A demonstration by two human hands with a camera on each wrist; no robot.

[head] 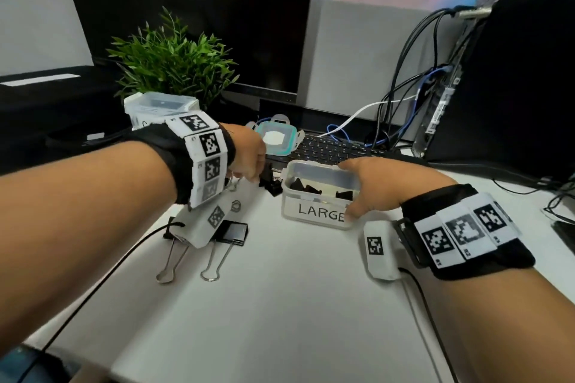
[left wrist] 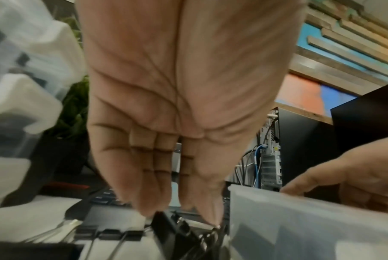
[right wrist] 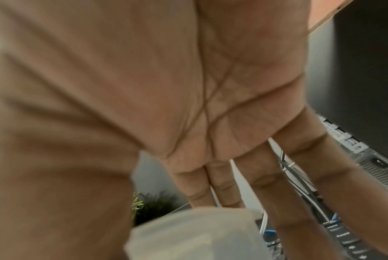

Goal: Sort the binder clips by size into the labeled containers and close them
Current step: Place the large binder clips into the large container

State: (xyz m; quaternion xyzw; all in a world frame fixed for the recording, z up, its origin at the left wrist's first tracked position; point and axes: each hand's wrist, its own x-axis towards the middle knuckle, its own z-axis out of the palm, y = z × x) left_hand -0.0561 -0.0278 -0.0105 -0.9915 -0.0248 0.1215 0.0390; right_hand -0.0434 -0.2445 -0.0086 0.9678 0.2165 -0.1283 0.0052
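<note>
Black binder clips [head: 228,235] lying on white table [head: 280,305] at left, left hand [head: 247,154] fingertips pinching a clip [left wrist: 177,230], seen only from its wrist, right hand [head: 373,186] gripping open LARGE container [head: 320,196], clips inside.

On the tabletop [head: 280,305], the LARGE box [head: 320,214] sits near the middle with clips [head: 311,187] inside. The right hand [head: 376,186] is at its right side, thumb on the front corner and fingers at the far rim. Just left of the box lies a clip pile [head: 271,182], with the left hand [head: 249,155] over it, fingertips down on it. Nearer, to the left, lies a big clip [head: 231,235]. Behind the pile, a lid [head: 275,137] rests against the keyboard [head: 329,149]. Far left is another box [head: 158,109], before the plant [head: 174,59]. A monitor [head: 217,15] stands behind and a computer [head: 504,78] at the right.
</note>
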